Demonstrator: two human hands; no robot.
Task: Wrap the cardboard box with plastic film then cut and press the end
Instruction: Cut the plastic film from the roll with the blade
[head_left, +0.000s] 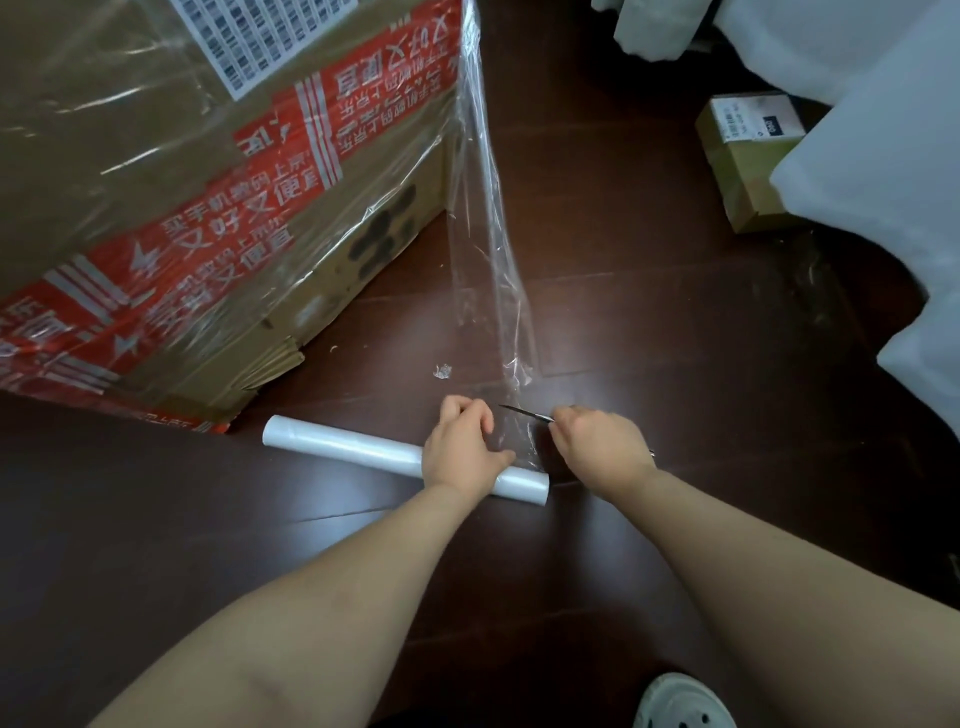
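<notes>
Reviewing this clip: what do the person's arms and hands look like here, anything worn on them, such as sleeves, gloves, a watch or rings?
Both forearms are bare as far as the frame shows: no sleeves in view. The left hand and right hand wear no gloves, and no watch, bracelet or ring can be seen on the wrists or fingers. The only clothing visible is a light, perforated shoe at the bottom edge.

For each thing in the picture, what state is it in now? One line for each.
box: wrapped in film, on the floor
film: stretched from box corner to roll, not yet cut
roll: lying on the floor
left hand: pressing on the roll
right hand: holding a blade at the film
small box: closed, on the floor
</notes>
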